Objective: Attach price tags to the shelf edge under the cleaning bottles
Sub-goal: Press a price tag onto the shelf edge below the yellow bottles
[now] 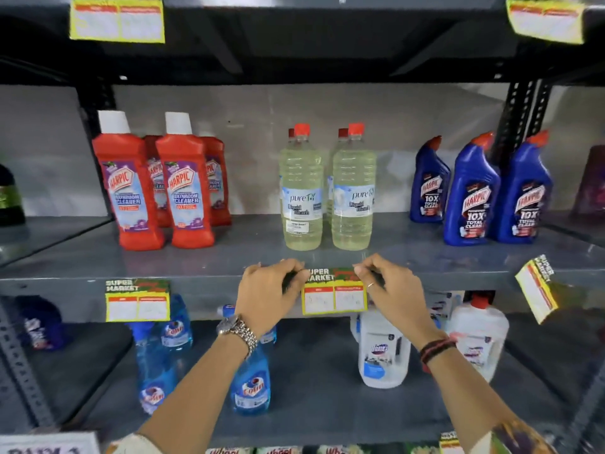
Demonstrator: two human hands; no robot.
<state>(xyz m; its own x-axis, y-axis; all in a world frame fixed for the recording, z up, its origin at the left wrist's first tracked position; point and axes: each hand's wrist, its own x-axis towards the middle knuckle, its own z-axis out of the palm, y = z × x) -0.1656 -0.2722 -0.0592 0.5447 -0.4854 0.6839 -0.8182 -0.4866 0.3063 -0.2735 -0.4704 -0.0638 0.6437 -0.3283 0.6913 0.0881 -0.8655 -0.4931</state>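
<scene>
A: Your left hand and right hand?
B: Both pinch the top corners of the price tag, pressing it to the shelf edge.
A: Where exactly?
B: Right below the clear bleach bottles. Another tag hangs under the red bottles.

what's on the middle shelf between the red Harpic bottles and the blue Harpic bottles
In the head view, the clear bleach bottles with red caps stand between the red Harpic bottles and blue Harpic bottles; bare shelf either side.
</scene>
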